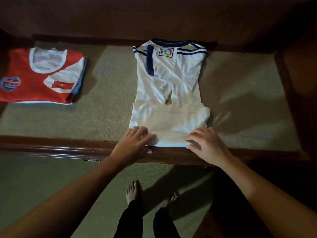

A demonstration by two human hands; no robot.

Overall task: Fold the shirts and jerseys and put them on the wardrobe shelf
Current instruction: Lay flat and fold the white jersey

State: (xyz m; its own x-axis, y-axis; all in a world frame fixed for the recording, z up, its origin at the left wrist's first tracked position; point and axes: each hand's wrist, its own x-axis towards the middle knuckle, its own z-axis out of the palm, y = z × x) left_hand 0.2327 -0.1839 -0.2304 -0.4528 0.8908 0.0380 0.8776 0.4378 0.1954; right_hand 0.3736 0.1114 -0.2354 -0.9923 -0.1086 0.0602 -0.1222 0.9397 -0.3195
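— Where's the white jersey [169, 93] now?

— Flat on the lined shelf [109, 93], collar at the back, sleeves tucked in, the hem already turned up once toward the middle. Its near edge sits right at the shelf's wooden front lip [68, 146]. My left hand [135, 141] rests on the near left corner and my right hand [205, 143] on the near right one, fingers of both spread and lightly bent, pressing the cloth down, not pinching it as far as I can tell.

— What could spoil it from here?

— I'd guess the fabric is slick. If I lift one corner ahead of the other, the next fold could go crooked and the tucked sleeves could slide out at the sides. There's also a gap in the middle where the two side folds don't quite meet; a careless pull could widen it. And since the edge is at the lip, dragging toward me might pull the whole thing off the shelf.

— Anything else in there?

— The shelf holds one more pile: a red-and-white jersey [42, 74], folded, well to the left, lying on top of what looks like other folded garments, blue and white edges showing beneath. It's apart from the white one, so it shouldn't be disturbed.
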